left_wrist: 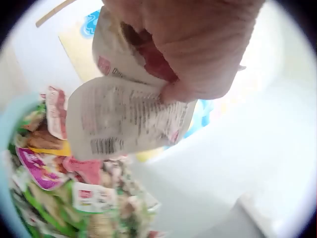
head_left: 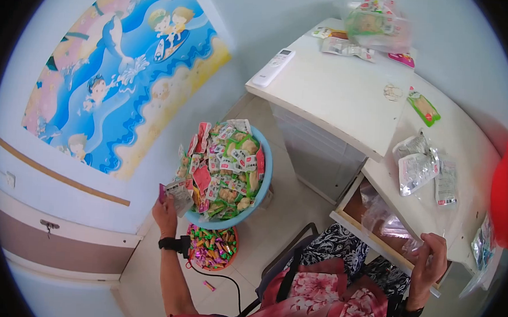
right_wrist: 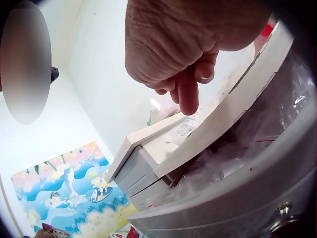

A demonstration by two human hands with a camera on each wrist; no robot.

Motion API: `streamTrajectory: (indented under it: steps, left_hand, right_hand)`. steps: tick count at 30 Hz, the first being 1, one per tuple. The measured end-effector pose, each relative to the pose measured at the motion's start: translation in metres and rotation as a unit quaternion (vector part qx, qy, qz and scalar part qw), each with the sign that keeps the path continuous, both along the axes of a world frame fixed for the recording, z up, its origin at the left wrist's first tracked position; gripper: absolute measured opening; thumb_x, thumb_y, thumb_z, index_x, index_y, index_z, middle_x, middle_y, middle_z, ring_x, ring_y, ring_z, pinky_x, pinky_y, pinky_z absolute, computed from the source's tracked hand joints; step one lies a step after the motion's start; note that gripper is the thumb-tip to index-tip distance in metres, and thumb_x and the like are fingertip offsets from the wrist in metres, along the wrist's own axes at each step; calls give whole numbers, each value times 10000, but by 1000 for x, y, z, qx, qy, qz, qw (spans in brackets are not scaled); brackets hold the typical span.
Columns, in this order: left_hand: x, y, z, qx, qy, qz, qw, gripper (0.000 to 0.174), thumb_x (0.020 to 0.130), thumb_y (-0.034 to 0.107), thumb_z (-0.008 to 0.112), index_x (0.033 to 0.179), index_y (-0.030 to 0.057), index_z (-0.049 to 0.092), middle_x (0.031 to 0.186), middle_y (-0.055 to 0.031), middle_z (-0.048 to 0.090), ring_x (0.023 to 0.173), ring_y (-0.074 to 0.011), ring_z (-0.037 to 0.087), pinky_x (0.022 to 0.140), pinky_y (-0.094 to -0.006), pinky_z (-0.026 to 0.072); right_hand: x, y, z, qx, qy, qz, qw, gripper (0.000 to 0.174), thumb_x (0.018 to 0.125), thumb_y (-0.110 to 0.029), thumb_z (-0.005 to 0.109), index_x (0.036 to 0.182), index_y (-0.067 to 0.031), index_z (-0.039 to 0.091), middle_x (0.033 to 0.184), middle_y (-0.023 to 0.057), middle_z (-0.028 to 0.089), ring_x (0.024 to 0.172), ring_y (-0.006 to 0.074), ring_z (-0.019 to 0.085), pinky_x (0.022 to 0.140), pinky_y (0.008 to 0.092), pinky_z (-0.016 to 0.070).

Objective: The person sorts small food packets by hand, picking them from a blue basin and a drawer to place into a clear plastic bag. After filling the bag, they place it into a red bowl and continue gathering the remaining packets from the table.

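My left hand point(head_left: 165, 214) grips snack packets by their edge, beside the rim of a blue basin point(head_left: 268, 165) heaped with similar packets point(head_left: 225, 168). Printed white backs, one with a barcode, face the camera on the held packets point(left_wrist: 129, 116) in the left wrist view. On the other side, my right hand point(head_left: 430, 262) hovers by the desk edge over an open drawer point(head_left: 351, 221). Its fingers point(right_wrist: 188, 94) are loosely bent, with nothing visible between them in the right wrist view. Clear plastic bags point(right_wrist: 223, 166) fill the drawer.
Silvery packets point(head_left: 417, 170) and a green packet point(head_left: 424, 107) lie on the white desk. A remote control point(head_left: 273, 67) and a bulging plastic bag point(head_left: 378, 27) sit on its raised part. Below the basin stands an orange tub of wrapped sweets point(head_left: 212, 248). One sweet point(head_left: 209, 285) lies on the floor.
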State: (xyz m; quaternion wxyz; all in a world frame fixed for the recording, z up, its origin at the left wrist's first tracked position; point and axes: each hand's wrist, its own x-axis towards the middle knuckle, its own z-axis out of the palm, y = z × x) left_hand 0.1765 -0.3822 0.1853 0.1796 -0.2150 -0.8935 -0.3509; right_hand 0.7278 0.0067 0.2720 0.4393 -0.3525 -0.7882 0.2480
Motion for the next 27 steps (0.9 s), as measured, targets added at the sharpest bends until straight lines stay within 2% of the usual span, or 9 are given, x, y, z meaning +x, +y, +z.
streamTrajectory:
  steps: [4,7,9,12,15,16,20,26,27]
  left_hand:
    - [35,26,66,241,-242,-41,939,222,952,226,775,1078,91,651,863,44,606,751,-45,510,617,-240,387]
    - [115,120,122,301,-266,-172,900,274,924,105,750,1167,38,642,1005,-7,684,863,-99,623,711,-258,478]
    - [150,160,133,238,-289,-289,881,326,915,28,715,1229,-14,641,1126,-56,715,1006,-168,672,886,-342,537]
    - [219,239,168,73,-213,-510,830,264,890,-21,684,1153,-38,669,1031,-123,747,880,-222,713,787,-372,560]
    - [278,312,209,-25,-73,-678,731,215,859,-37,681,1074,-46,694,942,-191,743,756,-341,721,691,-401,567]
    - [295,330,211,-10,-68,-698,713,202,863,-29,681,1063,-44,703,932,-188,741,745,-327,714,682,-397,554]
    - [352,385,202,-4,-67,-756,651,178,862,-6,701,1037,-36,712,933,-182,732,765,-347,708,687,-391,554]
    - [391,435,193,-60,-25,-845,531,296,854,39,745,1142,11,686,1032,-149,729,867,-336,712,730,-393,571]
    - [393,444,191,-36,30,-828,558,260,868,41,741,1118,-5,687,1005,-164,724,848,-348,707,717,-400,565]
  right_hand:
    - [-1,-5,8,-52,52,15,997,228,914,159,584,1082,33,671,1036,147,661,720,162,658,597,253,539]
    - [-9,-6,22,-105,78,60,990,218,927,116,622,1109,10,679,988,115,679,720,144,671,632,265,556]
    - [-16,-6,37,-120,71,90,986,289,910,70,682,1184,-21,681,1042,120,683,742,138,690,631,261,546]
    - [-15,-10,59,-210,77,183,957,707,865,-115,826,1498,-97,511,1350,176,620,675,130,665,576,259,517]
    - [-7,-15,74,-252,116,188,942,741,840,-40,850,1501,-72,516,1383,163,625,673,80,647,606,243,525]
    - [-4,-15,69,-243,145,171,944,691,872,-149,846,1480,-75,527,1168,122,700,602,85,584,552,265,495]
    - [15,-10,44,-226,202,11,953,311,920,-52,783,1207,-11,672,766,-7,669,624,5,560,551,223,452]
    - [79,-5,22,-258,294,-20,920,105,950,24,682,1052,48,669,870,53,698,713,92,700,570,226,508]
    - [88,-6,17,-241,317,-26,917,104,954,35,668,1056,56,663,888,67,701,721,115,715,579,228,518]
